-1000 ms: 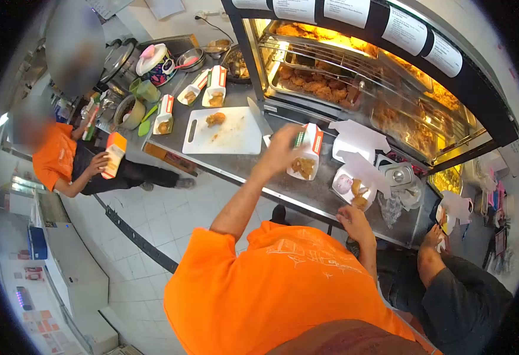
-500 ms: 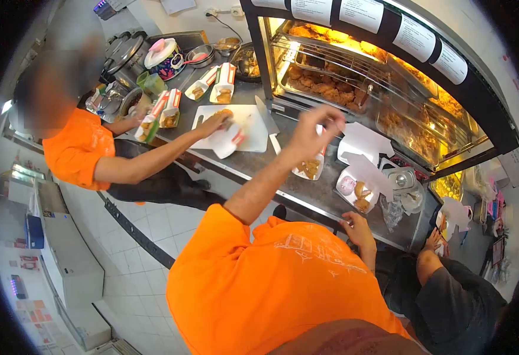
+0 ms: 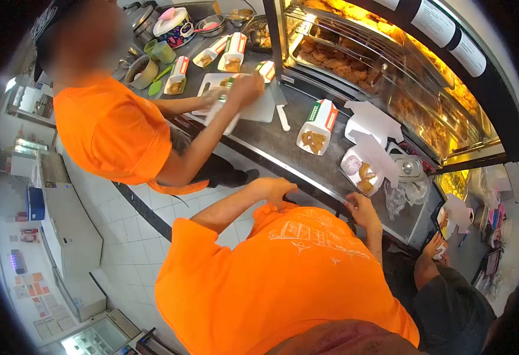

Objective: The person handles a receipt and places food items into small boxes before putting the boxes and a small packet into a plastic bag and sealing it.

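Head view: steel worktop point(image 3: 283, 151) beside the heated display case point(image 3: 389, 71), open chicken box point(image 3: 317, 133) stood upright, clear of both hands.
Left hand point(image 3: 274, 189) is held empty, loosely curled, below the edge; right hand point(image 3: 363, 210) is rested empty on the rim.

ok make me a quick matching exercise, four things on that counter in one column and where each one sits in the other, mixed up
Things:
1. open carton of fried pieces
2. knife
3. white cutting board
4. white tray with a pink cup

Places:
a. under the co-worker's hands, far end of the counter
b. just right of the cutting board
c. alone, mid-counter
d. nearest the person's right hand

Pairs: 1-c, 2-b, 3-a, 4-d
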Demonstrator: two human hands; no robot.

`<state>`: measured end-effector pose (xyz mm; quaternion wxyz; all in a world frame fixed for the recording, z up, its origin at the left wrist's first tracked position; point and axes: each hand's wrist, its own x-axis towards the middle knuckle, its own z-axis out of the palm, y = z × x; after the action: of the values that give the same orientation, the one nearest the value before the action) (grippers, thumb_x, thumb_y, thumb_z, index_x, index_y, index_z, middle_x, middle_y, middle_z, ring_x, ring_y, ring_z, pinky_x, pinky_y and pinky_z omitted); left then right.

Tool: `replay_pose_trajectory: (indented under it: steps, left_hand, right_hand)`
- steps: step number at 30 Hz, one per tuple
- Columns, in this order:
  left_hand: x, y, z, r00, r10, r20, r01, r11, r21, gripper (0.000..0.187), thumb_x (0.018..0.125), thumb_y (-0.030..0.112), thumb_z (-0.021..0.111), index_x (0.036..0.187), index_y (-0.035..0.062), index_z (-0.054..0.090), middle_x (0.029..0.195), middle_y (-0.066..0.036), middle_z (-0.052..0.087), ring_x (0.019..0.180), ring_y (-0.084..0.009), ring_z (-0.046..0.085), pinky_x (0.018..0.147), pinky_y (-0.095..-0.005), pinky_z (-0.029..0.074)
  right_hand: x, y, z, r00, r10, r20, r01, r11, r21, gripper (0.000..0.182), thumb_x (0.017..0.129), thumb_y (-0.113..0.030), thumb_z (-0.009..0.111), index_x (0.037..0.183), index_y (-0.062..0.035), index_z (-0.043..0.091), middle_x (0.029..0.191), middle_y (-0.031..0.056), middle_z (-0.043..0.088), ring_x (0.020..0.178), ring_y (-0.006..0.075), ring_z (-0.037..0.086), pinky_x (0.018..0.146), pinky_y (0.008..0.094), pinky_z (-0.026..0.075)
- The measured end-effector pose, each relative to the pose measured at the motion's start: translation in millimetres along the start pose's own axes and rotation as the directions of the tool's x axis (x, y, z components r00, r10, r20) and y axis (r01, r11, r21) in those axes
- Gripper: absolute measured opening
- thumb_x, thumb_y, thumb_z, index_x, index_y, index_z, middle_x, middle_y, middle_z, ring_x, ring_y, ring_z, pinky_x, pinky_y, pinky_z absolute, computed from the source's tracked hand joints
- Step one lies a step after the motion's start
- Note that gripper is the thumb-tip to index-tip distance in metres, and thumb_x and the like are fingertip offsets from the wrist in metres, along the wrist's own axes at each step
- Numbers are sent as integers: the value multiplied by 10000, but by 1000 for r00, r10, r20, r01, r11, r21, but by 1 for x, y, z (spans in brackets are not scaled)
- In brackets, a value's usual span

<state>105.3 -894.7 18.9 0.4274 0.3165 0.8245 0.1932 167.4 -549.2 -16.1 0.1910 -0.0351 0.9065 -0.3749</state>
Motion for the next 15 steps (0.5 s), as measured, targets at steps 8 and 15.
replay_pose_trajectory:
  steps: [8, 15]
  left_hand:
    - [-14, -1, 28, 985, 162, -59, -170, 969, -181, 786, 608, 349, 860, 1273, 80, 540, 1223, -147, 600, 1120, -303, 573, 960, -387, 447]
    - [1, -5, 41, 988, -57, -144, 29, 982, -188, 657, 681, 291, 794, 1257, 90, 551, 1131, -126, 647, 990, -299, 628, 836, -404, 512]
  right_hand:
    - [10, 15, 11, 994, -107, -23, 105, 991, -85, 281, 861, -214, 671, 1035, 4, 643, 956, 187, 685, 787, 314, 650, 723, 398, 514]
    - [39, 9, 20, 994, -101, 29, 104, 987, -123, 313, 878, -244, 615, 1047, 17, 647, 990, 248, 668, 923, 417, 641, 807, 454, 507]
